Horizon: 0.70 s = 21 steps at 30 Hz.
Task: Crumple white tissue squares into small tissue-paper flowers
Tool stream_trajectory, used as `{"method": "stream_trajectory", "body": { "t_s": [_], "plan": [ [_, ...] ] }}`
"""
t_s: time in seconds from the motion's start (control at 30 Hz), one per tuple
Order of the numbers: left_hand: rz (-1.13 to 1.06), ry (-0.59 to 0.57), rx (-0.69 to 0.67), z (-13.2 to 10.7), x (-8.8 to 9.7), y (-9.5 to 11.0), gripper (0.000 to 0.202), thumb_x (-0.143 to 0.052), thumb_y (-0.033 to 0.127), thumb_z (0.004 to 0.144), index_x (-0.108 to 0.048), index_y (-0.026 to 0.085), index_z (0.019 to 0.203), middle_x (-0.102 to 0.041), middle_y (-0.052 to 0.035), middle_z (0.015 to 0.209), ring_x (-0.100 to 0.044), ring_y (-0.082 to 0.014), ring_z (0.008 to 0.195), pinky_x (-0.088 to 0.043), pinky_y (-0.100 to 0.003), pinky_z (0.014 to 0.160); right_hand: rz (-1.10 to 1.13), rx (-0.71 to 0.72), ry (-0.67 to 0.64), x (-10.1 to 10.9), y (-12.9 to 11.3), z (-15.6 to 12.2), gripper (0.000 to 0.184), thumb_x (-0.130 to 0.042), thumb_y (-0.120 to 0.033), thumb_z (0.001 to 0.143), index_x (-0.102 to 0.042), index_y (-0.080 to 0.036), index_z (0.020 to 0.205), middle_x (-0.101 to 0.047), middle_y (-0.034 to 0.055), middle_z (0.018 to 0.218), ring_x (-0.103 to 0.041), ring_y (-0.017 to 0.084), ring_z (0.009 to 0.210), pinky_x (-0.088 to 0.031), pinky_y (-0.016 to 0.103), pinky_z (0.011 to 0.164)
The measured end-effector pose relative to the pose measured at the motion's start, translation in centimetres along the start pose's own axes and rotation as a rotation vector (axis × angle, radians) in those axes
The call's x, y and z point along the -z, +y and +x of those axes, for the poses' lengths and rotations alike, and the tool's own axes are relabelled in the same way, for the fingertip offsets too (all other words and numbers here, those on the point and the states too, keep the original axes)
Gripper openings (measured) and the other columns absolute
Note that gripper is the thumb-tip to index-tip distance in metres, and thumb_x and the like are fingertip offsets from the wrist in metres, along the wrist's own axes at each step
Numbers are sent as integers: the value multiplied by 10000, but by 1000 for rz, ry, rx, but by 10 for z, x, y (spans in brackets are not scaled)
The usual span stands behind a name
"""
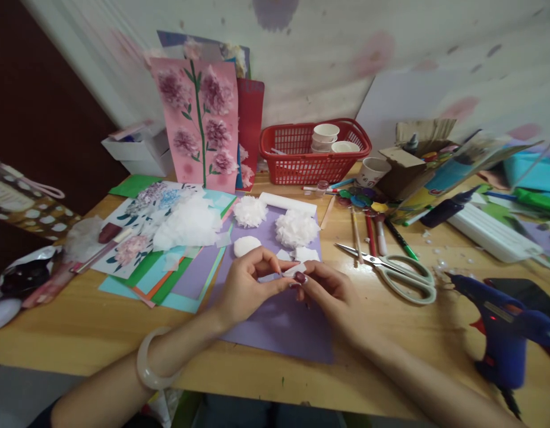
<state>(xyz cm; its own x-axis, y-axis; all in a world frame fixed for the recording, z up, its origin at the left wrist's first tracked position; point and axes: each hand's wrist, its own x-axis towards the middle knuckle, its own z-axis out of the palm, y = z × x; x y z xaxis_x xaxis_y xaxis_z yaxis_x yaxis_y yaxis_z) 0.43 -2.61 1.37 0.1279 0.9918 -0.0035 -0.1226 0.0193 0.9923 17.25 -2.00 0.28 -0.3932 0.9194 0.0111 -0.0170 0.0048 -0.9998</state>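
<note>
My left hand and my right hand meet over a purple paper sheet and together pinch a small folded piece of white tissue paper. Both hands have their fingers closed on it. Two fluffy white tissue flowers lie on the far part of the purple sheet, with a white oval piece and small tissue squares close to my fingers. A pale bangle is on my left wrist.
Scissors lie right of the sheet, a blue glue gun at the right edge. Pens and pencils, a red basket with paper cups, a pink flower card, stacked coloured paper and loose tissue crowd the wooden table.
</note>
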Motion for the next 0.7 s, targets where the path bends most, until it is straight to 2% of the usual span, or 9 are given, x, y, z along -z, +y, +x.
{"method": "stream_trajectory", "body": {
  "t_s": [0.07, 0.17, 0.27, 0.37, 0.43, 0.47, 0.53, 0.63, 0.7],
  "plan": [
    [-24, 17, 3, 0, -1, 3, 295, -747, 158, 681, -459, 190, 738, -763, -57, 886, -713, -181, 881, -531, -248, 769, 1, 2, 8, 0, -1, 0, 226, -562, -350, 883, -596, -170, 750, -530, -21, 642, -453, 101, 583, -355, 224, 550],
    [-20, 55, 28, 2, -2, 4, 236, -692, 187, 749, -484, 187, 860, -754, -20, 758, -698, -120, 707, -502, -191, 661, 9, 22, -10, 1, -2, 1, 205, -564, -334, 877, -608, -171, 760, -541, -18, 653, -473, 103, 588, -365, 221, 546],
    [-37, 117, 33, 6, 1, -2, 224, -667, 227, 781, -507, 187, 933, -727, 4, 695, -650, -94, 604, -462, -166, 570, -10, 23, -12, 2, -2, 2, 195, -556, -313, 877, -614, -169, 760, -549, -17, 653, -480, 102, 587, -364, 219, 545],
    [-53, 244, -56, 11, 8, -12, 183, -668, 236, 782, -546, 196, 912, -709, 13, 757, -649, -100, 668, -487, -186, 628, -14, -13, 20, 2, 0, 2, 186, -554, -305, 872, -600, -171, 751, -549, -24, 633, -472, 99, 573, -352, 219, 542],
    [28, 312, -147, 12, 11, -16, 63, -642, 213, 796, -593, 187, 826, -695, 3, 810, -653, -115, 758, -505, -213, 709, 0, -27, 42, 1, 1, 2, 184, -557, -304, 863, -585, -174, 736, -539, -30, 611, -466, 99, 568, -344, 217, 542],
    [105, 319, -194, 11, 11, -15, 34, -620, 194, 806, -619, 180, 775, -694, -7, 834, -652, -125, 806, -506, -226, 750, 10, -33, 47, 1, 1, 2, 182, -561, -304, 857, -579, -174, 730, -534, -32, 605, -463, 99, 566, -342, 216, 541],
    [281, 265, -280, 7, 9, -12, 155, -559, 146, 828, -671, 174, 726, -704, -31, 872, -648, -144, 883, -499, -243, 808, 32, -42, 52, 0, 1, 1, 176, -574, -306, 843, -572, -174, 727, -528, -34, 608, -461, 98, 561, -342, 216, 540],
    [413, 141, -340, 1, 3, -5, 246, -492, 93, 835, -723, 176, 830, -726, -48, 920, -653, -155, 915, -505, -252, 826, 63, -49, 42, -1, 1, 1, 171, -598, -311, 825, -566, -174, 728, -523, -34, 617, -458, 101, 563, -345, 221, 541],
    [397, 150, -311, 1, 2, -4, 259, -485, 100, 837, -723, 174, 907, -731, -52, 957, -658, -158, 914, -515, -250, 813, 74, -42, 36, -1, 0, 2, 169, -606, -313, 818, -562, -176, 727, -520, -32, 616, -456, 104, 567, -345, 224, 543]
  ]
}}
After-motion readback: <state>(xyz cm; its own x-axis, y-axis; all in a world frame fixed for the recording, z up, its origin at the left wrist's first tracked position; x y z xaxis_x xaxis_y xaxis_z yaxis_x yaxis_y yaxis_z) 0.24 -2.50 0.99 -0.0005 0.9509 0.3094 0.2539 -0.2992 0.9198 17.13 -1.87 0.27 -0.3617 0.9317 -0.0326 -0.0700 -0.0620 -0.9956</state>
